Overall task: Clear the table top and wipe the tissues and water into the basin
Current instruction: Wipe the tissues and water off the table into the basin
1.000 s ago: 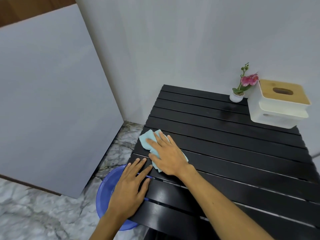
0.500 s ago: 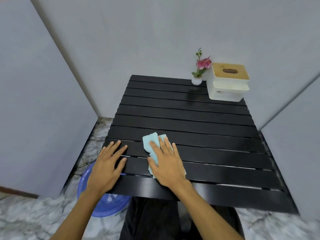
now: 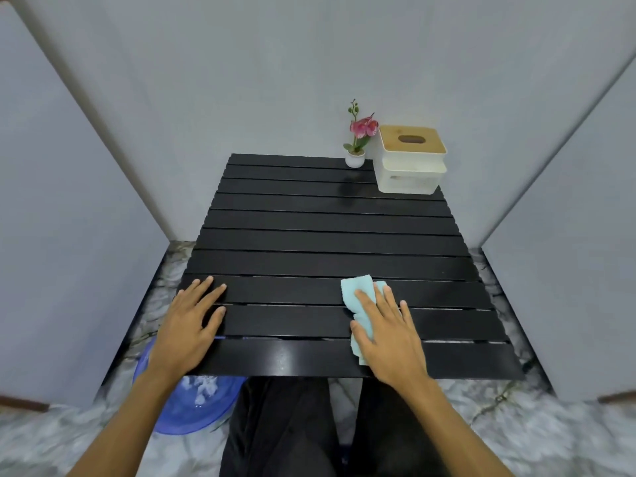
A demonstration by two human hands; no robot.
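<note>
A black slatted table fills the middle of the head view. My right hand lies flat on a light blue cloth, pressing it onto the near right slats. My left hand rests palm down, fingers apart, on the table's near left corner and holds nothing. A blue basin sits on the floor under that corner, partly hidden by the table and my left arm; white wet tissue bits lie inside it.
A small white pot with a pink flower and a white tissue box with a wooden lid stand at the table's far right corner. Grey panels wall in the left, back and right. My dark trouser legs are below the near edge.
My right hand has slid the cloth from the near left of the table to the near right. My left hand stays at the left corner. The view has swung right and pulled back.
</note>
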